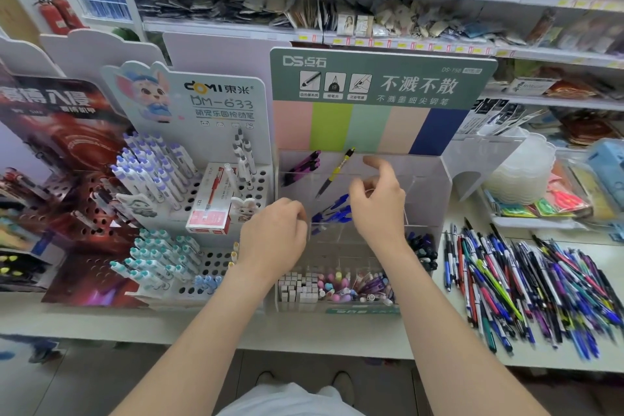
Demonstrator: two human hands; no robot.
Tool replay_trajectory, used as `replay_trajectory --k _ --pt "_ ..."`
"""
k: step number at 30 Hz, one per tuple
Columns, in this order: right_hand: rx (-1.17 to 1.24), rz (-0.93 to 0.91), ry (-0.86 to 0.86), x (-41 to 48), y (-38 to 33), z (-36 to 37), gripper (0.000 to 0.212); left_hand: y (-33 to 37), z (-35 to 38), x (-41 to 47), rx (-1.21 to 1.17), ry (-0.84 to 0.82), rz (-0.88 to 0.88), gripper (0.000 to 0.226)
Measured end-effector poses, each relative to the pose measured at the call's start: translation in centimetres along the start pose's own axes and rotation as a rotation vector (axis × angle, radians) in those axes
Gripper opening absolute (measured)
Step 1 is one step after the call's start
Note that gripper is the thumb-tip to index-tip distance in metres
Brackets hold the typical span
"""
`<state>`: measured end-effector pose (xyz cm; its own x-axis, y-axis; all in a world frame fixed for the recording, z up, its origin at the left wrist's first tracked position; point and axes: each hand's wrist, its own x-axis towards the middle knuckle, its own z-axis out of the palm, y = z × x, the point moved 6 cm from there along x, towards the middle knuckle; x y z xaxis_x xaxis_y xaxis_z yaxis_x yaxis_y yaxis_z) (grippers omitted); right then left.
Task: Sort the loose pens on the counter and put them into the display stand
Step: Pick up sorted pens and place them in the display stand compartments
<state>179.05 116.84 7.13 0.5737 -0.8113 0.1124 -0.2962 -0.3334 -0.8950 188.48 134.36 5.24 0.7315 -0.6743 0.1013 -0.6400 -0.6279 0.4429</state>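
Right hand (378, 203): fingers loose and spread, index raised, thumb apart from it, nothing held. It hovers over the middle tier of the clear display stand (427, 192).
Left hand (273, 233): fingers curled tight, tips at the stand's left wall. Can't tell if they grip the wall or hold anything.
Yellow-black pen (335, 172): tilted in the upper tier, just left of the right index finger, not touching it.
Blue pens (332, 209): in the middle tier, between the left fingertips and the right thumb, just beside the thumb.
Purple-black pens (302, 164): upper tier, above the left fingers, well left of the right index.
Dark pens (422, 248): side compartment just right of the right wrist.
Bottom tier, below both wrists: white, pink and purple pens standing upright.
Loose pens (540, 287): big mixed heap lying flat on the counter (371, 331), well right of the right hand's fingers, outside the stand.
Red pen box (209, 203): on the white perforated rack, left of the left knuckles.
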Motion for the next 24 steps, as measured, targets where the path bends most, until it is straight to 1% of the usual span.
replay_trajectory --k 3,6,10,14,16,20,24 --pt "0.032 0.016 0.008 -1.2 0.4 -0.1 0.038 -0.6 -0.3 -0.4 -0.014 0.073 -0.054 0.021" --pt "0.039 0.028 -0.015 -2.5 1.0 -0.1 0.033 -0.2 -0.4 -0.8 -0.038 0.086 -0.026 0.024" --pt "0.021 0.040 -0.054 -4.3 1.9 -0.2 0.027 1.1 0.0 -1.2 -0.075 0.087 0.100 0.021" --pt "0.034 0.036 -0.061 -5.9 2.7 -1.1 0.024 3.1 0.6 -2.1 -0.172 0.130 0.246 0.014" --pt "0.040 0.052 -0.066 -6.4 3.6 -1.9 0.028 4.3 1.7 -2.5 -0.211 0.083 0.290 0.014" --pt "0.070 0.081 -0.037 -7.1 6.0 -5.1 0.039 7.6 4.4 -2.9 -0.270 -0.084 0.311 0.014" --pt "0.137 0.122 0.066 -6.3 9.6 -10.5 0.036 12.9 7.3 -2.8 -0.387 -0.211 0.319 0.016"
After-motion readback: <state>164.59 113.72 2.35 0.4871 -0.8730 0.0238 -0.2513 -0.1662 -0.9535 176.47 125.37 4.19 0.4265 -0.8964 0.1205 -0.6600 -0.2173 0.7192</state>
